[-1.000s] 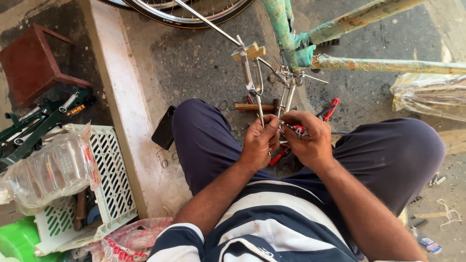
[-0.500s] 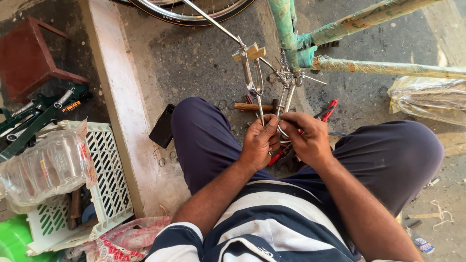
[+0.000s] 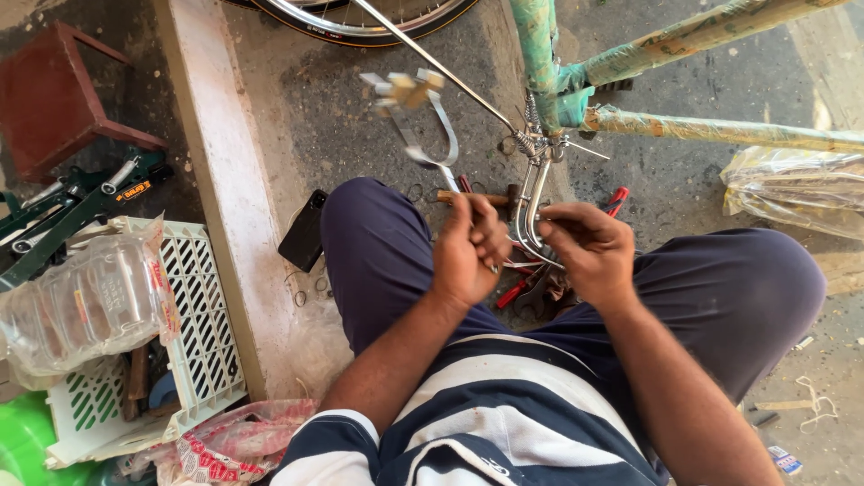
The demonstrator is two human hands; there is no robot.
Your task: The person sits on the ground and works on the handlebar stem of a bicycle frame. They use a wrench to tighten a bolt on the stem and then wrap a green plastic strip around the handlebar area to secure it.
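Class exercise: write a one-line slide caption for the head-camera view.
Seated person's left hand and right hand grip curved metal brake arms beneath a green bicycle frame, tools scattered on the ground.

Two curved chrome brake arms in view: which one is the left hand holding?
The blurred brake arm raised left of the green frame, gripped by the left hand. The other is at the right hand.

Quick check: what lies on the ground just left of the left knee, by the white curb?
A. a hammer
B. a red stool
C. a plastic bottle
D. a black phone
D: a black phone lies flat on the ground between the curb and the left knee.
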